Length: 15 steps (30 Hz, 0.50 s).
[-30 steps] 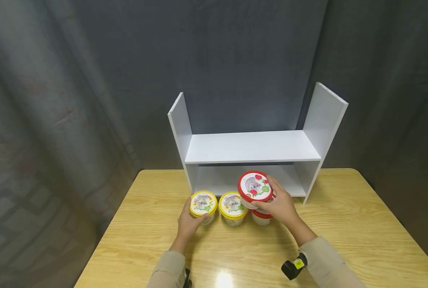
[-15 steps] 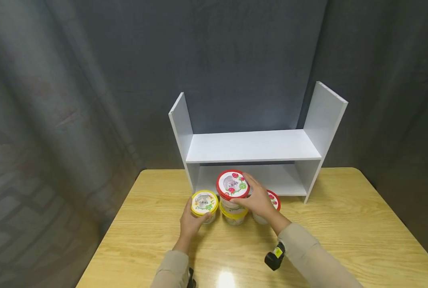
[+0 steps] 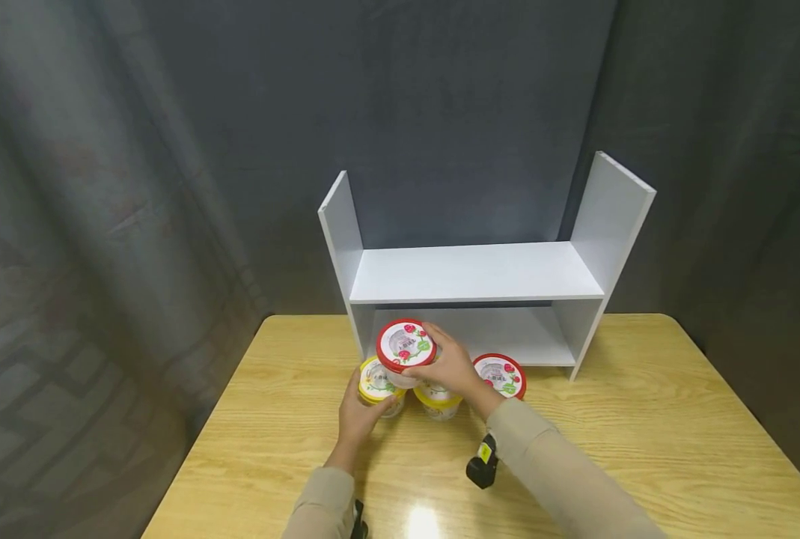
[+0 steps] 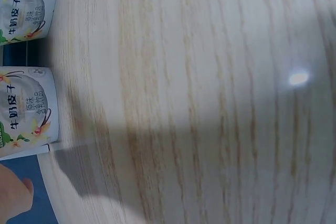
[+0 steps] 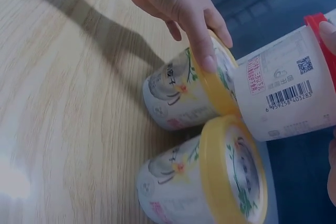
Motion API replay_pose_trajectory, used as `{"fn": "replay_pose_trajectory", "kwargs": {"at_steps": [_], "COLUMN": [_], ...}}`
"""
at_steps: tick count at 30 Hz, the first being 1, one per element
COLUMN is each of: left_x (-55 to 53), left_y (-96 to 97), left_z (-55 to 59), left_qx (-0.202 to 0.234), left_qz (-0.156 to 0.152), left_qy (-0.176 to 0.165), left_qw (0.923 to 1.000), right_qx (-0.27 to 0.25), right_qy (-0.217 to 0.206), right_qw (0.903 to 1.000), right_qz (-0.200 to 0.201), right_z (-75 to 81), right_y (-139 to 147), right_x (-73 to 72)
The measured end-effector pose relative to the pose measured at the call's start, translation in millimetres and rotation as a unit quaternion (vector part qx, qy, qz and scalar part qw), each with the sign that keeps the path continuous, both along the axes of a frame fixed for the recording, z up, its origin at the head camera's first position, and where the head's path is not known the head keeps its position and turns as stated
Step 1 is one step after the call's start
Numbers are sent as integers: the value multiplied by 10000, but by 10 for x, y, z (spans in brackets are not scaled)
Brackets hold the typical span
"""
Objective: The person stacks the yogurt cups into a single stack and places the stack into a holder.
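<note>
My right hand [image 3: 450,368] holds a red-lidded paper cup [image 3: 406,343] by its lid, raised over the yellow-lidded cups. In the right wrist view the held cup [image 5: 286,85] is tilted, its barcode side showing and its base close to the yellow lids. My left hand [image 3: 359,413] grips the left yellow-lidded cup [image 3: 375,380], thumb on the near right side and fingers on the left. Beside it stands another yellow-lidded cup [image 3: 440,404], partly hidden by my right hand. A second red-lidded cup [image 3: 501,372] stands at the right, its lower part behind my right forearm.
Right behind the cups is a white two-level shelf [image 3: 477,273] with tall side panels. All of it stands on a wooden table [image 3: 642,434]. Dark curtains [image 3: 467,120] hang behind the table and down both sides.
My right hand has carried the red-lidded cup leftward, from over the other red-lidded cup, past the middle yellow one, to over the left yellow one. My left hand stays at its cup.
</note>
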<state>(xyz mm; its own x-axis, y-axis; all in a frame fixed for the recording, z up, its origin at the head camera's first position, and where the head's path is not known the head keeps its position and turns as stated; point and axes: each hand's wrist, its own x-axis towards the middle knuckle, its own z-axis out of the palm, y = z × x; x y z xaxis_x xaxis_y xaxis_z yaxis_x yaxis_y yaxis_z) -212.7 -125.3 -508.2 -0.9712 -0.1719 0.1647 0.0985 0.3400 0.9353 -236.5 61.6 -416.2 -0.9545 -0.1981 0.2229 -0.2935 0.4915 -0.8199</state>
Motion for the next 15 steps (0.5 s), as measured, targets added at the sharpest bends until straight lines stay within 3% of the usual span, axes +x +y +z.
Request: {"fn": "replay_pose_trajectory", "kwargs": {"at_steps": [15], "left_x": [-48], "left_y": [-21], "left_z": [-75], "left_qx": [46], "left_qz": [-48], "left_qy": [145], "left_qw": [9999], "right_qx": [-19], "right_qy": [-194], "right_qw": [9992], "right_qz": [351], "right_z": [-31], "right_y": [-364], "right_x": [-102]}}
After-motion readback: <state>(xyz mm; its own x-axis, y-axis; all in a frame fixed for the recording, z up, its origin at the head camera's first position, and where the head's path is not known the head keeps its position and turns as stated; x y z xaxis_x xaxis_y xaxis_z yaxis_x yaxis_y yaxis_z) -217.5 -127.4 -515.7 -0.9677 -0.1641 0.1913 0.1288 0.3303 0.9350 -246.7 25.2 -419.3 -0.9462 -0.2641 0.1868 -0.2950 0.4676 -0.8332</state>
